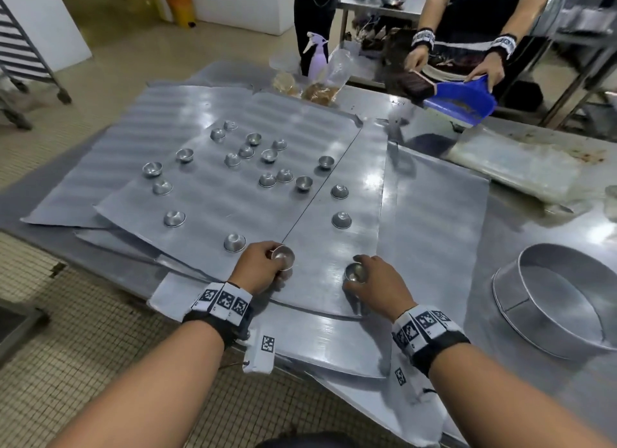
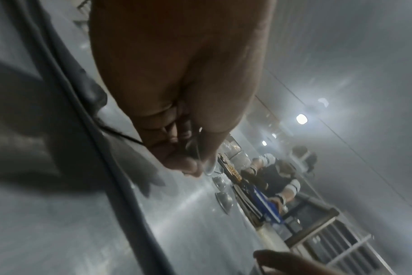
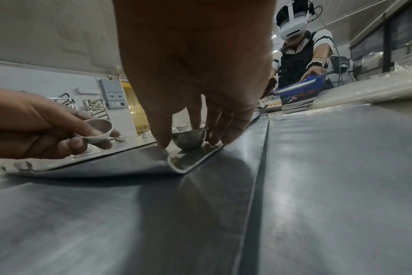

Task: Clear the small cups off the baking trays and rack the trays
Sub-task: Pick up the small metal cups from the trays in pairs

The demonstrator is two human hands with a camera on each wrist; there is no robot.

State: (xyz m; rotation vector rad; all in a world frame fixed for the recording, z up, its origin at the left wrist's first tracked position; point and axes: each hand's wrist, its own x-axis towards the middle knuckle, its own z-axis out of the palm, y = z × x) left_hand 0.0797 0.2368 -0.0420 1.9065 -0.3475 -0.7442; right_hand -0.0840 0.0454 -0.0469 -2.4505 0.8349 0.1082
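Several small metal cups lie scattered over flat baking trays (image 1: 207, 194) that overlap on the steel table. My left hand (image 1: 263, 264) holds one small cup (image 1: 283, 256) lifted off the tray, seen also in the right wrist view as a tilted cup (image 3: 99, 130) pinched in its fingers. My right hand (image 1: 370, 280) has thumb and fingers around another small cup (image 1: 355, 272) that stands upright on the near tray corner (image 3: 183, 165); the right wrist view shows that cup (image 3: 188, 138) resting on the tray. An upturned cup (image 1: 234, 242) sits just left of my left hand.
A round cake ring (image 1: 564, 300) stands at the right on the table. Another person (image 1: 467, 20) across the table holds a blue dustpan (image 1: 464, 100) and a brush. A spray bottle (image 1: 317, 55) and bagged food sit at the far edge. A tray rack (image 1: 20, 54) stands far left.
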